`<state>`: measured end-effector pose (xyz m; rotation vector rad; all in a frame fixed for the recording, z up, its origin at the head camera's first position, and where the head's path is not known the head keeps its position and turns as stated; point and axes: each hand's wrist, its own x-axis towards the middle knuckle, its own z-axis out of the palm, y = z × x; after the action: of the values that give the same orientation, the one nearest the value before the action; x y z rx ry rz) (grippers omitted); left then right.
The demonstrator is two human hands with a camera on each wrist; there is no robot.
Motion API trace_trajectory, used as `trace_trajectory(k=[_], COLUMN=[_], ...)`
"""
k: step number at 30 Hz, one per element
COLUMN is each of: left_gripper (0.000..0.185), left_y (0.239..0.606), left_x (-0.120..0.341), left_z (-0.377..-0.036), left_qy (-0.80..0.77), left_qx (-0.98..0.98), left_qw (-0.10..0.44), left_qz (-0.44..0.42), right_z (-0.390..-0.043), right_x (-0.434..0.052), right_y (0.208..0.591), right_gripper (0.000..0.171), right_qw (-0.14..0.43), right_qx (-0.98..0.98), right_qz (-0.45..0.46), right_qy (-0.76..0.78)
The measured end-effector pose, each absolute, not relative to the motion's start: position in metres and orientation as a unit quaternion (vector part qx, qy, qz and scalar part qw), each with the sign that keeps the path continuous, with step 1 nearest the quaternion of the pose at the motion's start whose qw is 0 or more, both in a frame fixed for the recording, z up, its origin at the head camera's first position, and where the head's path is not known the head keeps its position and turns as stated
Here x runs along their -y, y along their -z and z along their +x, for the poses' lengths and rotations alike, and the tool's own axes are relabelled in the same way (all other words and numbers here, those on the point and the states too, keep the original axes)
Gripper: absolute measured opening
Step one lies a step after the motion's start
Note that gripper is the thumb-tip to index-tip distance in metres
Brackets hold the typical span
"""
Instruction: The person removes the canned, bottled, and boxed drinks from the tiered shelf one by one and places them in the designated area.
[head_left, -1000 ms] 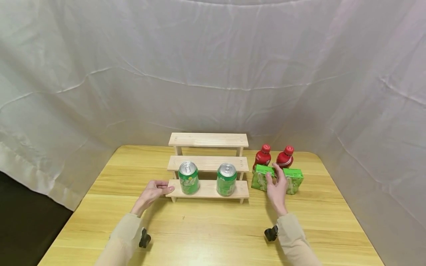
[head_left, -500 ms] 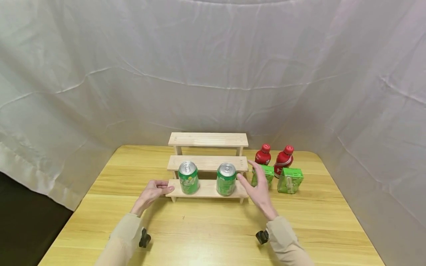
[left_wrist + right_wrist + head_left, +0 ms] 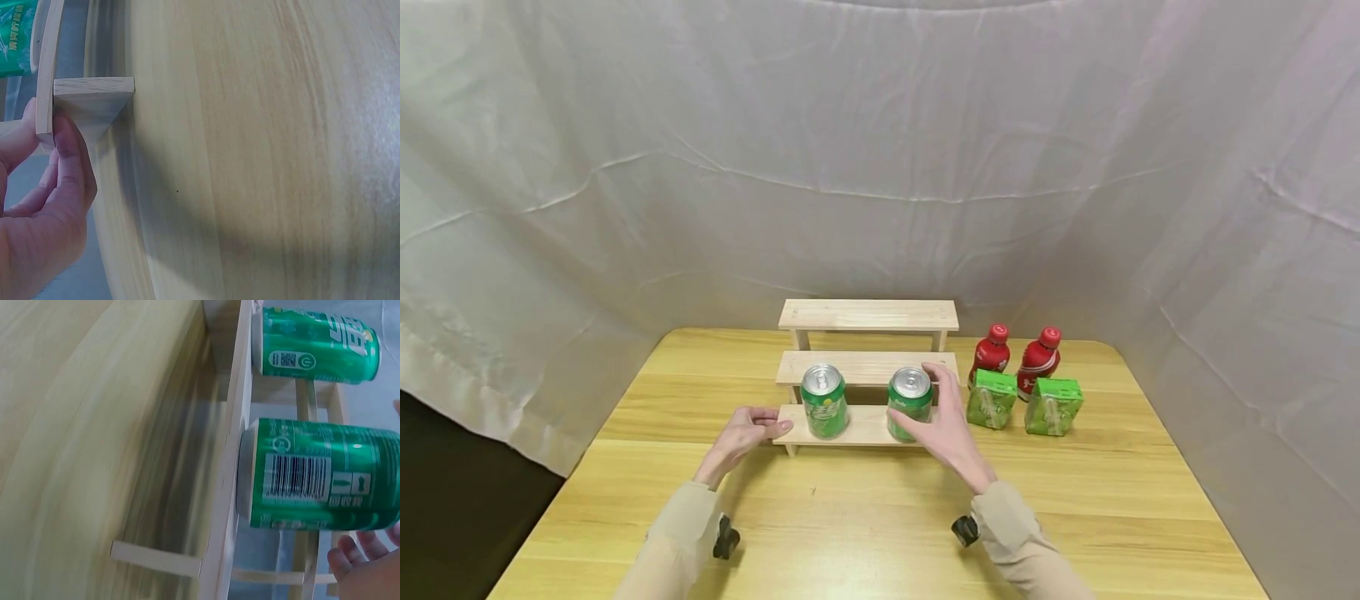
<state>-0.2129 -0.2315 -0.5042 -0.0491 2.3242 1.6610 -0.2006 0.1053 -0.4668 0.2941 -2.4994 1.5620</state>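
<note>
My left hand [image 3: 743, 435] pinches the left end of the lowest step of a wooden three-tier display stand [image 3: 867, 427], thumb above and fingers below the board, as the left wrist view shows. Two green soda cans stand upright on that step: a left can [image 3: 824, 402] and a right can [image 3: 910, 408]. Around the right can, my right hand [image 3: 946, 425] spreads its thumb in front and its fingers behind. In the right wrist view, the fingers [image 3: 369, 550] lie close beside this can [image 3: 319, 475], seemingly with a small gap; the thumb is mostly out of frame.
Right of the stand, two green drink cartons, one left [image 3: 992, 400] and one right [image 3: 1054, 408], stand on the wooden table [image 3: 865, 525]. Behind them are two red bottles, left [image 3: 991, 354] and right [image 3: 1040, 362]. A pale curtain [image 3: 880, 167] encloses the back and sides.
My right hand has moved left from the green cartons to the right can, its thumb and fingers spread. The left hand stays on the stand's lowest step.
</note>
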Motion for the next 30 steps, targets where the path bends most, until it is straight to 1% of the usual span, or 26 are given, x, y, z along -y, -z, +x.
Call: trace_trajectory(k=[18,25,30], left_gripper=[0.046,0.046,0.047], left_y=[0.503,0.501,0.501], left_x=[0.232,0.23,0.232], left_z=[-0.214,-0.213,-0.212], left_qy=[-0.584,-0.573,-0.571], left_qx=[-0.798,-0.806,-0.808], left_qw=[0.146,0.145,0.143], left_qz=[-0.011,-0.02,-0.01], right_z=[-0.205,-0.204,-0.2], right_x=[-0.093,-0.093,-0.097], right_y=[0.471,0.469,0.466], right_gripper=[0.077,0.078,0.077], right_qw=[0.15,0.144,0.162], right_qx=[0.833,0.818,0.806], right_qz=[0.101,0.078,0.074], right_qy=[-0.523,-0.552,-0.565])
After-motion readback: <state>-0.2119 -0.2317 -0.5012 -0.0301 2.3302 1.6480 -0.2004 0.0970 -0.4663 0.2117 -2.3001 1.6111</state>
